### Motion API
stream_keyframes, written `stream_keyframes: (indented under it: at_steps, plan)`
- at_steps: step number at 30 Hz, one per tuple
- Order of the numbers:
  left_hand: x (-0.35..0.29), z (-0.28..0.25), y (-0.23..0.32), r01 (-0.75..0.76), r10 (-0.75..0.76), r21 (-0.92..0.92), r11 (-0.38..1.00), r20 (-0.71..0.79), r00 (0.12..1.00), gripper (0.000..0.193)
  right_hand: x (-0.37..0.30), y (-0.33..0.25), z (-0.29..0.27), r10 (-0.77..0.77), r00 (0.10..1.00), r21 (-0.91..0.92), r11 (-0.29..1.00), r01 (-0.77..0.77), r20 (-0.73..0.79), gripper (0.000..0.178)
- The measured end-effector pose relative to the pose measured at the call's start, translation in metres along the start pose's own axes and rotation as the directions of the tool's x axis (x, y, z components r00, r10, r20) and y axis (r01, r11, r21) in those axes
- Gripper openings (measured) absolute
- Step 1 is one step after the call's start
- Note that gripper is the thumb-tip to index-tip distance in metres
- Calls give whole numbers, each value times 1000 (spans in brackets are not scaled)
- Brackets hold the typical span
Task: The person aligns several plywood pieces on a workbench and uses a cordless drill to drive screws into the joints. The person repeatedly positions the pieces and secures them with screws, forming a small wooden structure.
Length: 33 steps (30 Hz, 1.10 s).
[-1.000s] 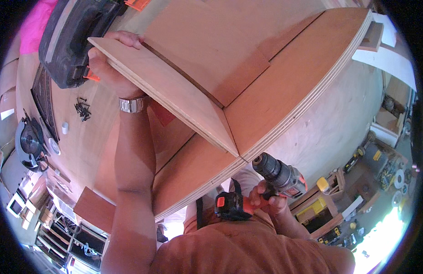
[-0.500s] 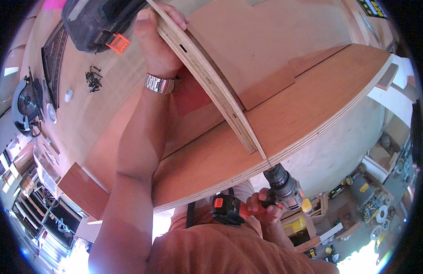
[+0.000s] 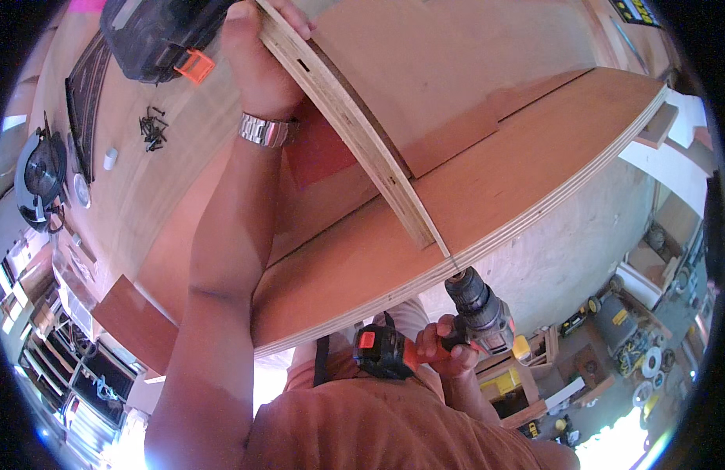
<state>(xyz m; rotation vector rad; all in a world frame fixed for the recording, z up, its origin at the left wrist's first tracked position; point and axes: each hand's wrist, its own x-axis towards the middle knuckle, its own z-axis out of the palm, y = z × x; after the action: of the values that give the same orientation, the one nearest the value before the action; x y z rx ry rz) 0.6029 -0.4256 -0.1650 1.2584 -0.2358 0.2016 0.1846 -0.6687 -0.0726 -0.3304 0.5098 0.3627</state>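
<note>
My left hand (image 3: 262, 66), with a metal watch at its wrist, is closed round the far end of a narrow plywood strip (image 3: 354, 139) with small dark slots in its edge. The strip stands on a reddish-brown plywood panel (image 3: 527, 160), its near end close to the panel's layered front edge. My right hand (image 3: 448, 352) grips the handle of a black and orange cordless drill (image 3: 480, 304) below that edge. The drill's thin bit points up at the strip's near end; whether it has entered the wood is too small to tell.
Dark screws (image 3: 152, 131) lie loose on the worktable at left, near a black tool case (image 3: 162, 39) with an orange latch. A circular saw (image 3: 43, 172) sits at the far left. Wooden boxes and tools (image 3: 527, 376) stand low at right.
The whole view has shifted slightly, so the panel, strip and drill appear a little further left and up. Both hands keep their holds, and the bit stays at the strip's near end.
</note>
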Motion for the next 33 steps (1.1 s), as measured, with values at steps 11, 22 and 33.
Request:
stream_keyframes:
  at_steps: [11,22,33]
  plan:
    - [-10,30,6,94,-118,-131,987,-195,974,58,1,2,6,-42,996,-62,997,37,-73,42]
    - [-4,34,20,116,-104,79,990,-147,984,62,2,1,9,-31,999,-14,999,30,-39,41]
    - [-2,37,22,70,-61,65,995,-137,989,62,2,2,6,-30,999,5,1000,30,-23,41]
